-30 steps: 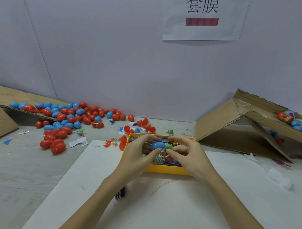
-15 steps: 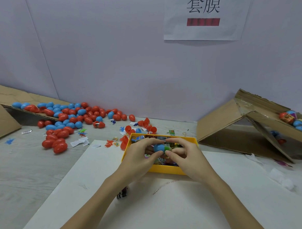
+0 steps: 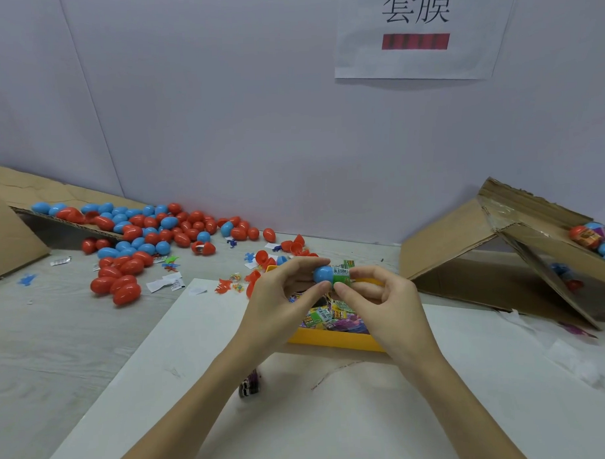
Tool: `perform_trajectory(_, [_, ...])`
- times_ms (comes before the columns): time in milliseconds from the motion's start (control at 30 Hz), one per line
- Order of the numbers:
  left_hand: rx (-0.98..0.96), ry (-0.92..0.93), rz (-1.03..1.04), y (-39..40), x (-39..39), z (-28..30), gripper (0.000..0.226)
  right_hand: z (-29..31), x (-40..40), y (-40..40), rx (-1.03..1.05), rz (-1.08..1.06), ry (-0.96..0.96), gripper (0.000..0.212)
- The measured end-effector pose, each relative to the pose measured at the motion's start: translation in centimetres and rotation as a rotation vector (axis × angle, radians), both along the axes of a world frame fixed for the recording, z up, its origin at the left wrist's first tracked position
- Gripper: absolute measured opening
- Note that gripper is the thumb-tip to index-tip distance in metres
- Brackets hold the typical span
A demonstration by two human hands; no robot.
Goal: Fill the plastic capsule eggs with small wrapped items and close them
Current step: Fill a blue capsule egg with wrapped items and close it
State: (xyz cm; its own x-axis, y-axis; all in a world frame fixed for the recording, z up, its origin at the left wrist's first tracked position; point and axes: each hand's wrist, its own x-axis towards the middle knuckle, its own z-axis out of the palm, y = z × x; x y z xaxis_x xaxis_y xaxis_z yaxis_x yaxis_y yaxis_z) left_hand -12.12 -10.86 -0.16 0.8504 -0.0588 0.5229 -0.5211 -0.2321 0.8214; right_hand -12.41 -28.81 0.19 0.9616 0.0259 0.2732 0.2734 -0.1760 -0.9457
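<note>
My left hand (image 3: 283, 298) pinches a blue capsule egg (image 3: 322, 274) between thumb and fingers above the yellow tray (image 3: 332, 339). My right hand (image 3: 382, 295) pinches a green printed wrapper (image 3: 342, 275) that covers the egg's right end. Inside the tray lie several colourful wrapped items (image 3: 331, 316). Whether the egg is closed is hidden by the wrapper and my fingers.
A heap of red and blue eggs (image 3: 147, 231) spreads from a cardboard flap at the left. Open red halves (image 3: 294, 245) and small toys lie behind the tray. A cardboard box (image 3: 501, 256) at the right holds wrapped eggs (image 3: 593, 239). A white board (image 3: 335, 417) covers the near table.
Both hands have lifted the blue egg a little higher above the tray. The green wrapper now sits further over the egg's right end.
</note>
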Motion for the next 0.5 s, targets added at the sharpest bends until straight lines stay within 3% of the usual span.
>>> perform_trajectory(500, [-0.034, 0.058, 0.022, -0.06, -0.02, -0.07, 0.037, 0.05, -0.35, 0.4, 0.04, -0.021, -0.123, 0.022])
